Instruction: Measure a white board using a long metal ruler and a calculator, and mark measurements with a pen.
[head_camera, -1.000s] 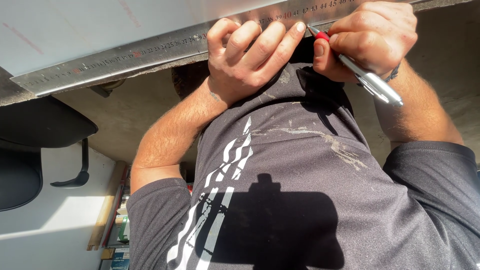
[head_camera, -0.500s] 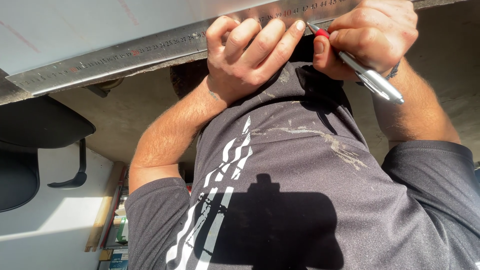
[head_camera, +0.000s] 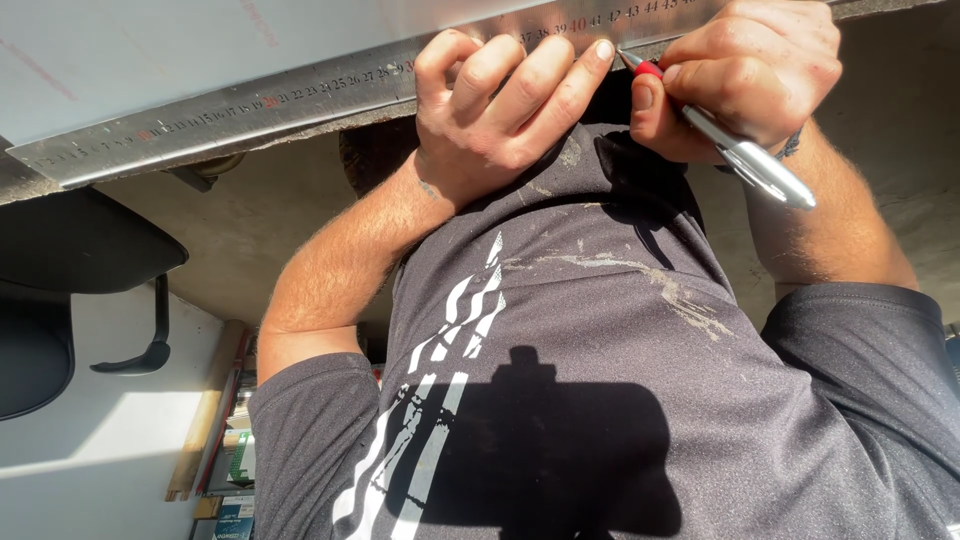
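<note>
My left hand (head_camera: 505, 105) lies with its fingers spread on a long metal ruler (head_camera: 230, 105), pressing it onto a pale grey sheet (head_camera: 150, 50) at the top of the head view. My right hand (head_camera: 745, 75) grips a silver pen with a red collar (head_camera: 745, 155). The pen's tip touches the ruler's near edge just to the right of my left fingertips. My dark grey shirt (head_camera: 600, 380), smeared with pale streaks, fills the lower part of the view, and both forearms reach up from it.
A black chair (head_camera: 70, 250) with a curved armrest (head_camera: 150, 340) stands at the left. Below it is a white surface (head_camera: 90, 470), and a wooden strip and stacked boxes (head_camera: 225, 450) lie beside my left sleeve. Concrete floor (head_camera: 250, 220) shows under the sheet.
</note>
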